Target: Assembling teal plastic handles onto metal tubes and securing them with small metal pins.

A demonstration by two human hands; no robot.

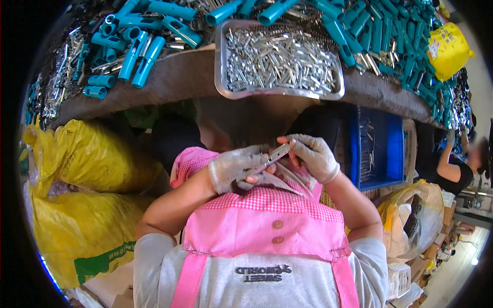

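Note:
Above my lap, in front of the pink apron, a slim silver metal piece with a slot (278, 153) slants up to the right between my hands. My left hand (233, 167), in a pale glove with bare fingertips, is closed around its lower end. Thumb and fingers of my right hand (314, 156), gloved the same way, pinch near its upper end. Whatever small part may lie under the right fingertips is hidden. Beyond my hands, a metal tray (222, 87) full of small shiny metal parts sits at the table's near edge.
Teal plastic sleeves (149, 61) and loose metal parts heap on the curved brown-edged table (169, 84). Yellow sacks (97, 159) stand at my left. A blue crate (381, 177) with thin metal pieces and an open sack (431, 205) are at my right. Another person (454, 167) works far right.

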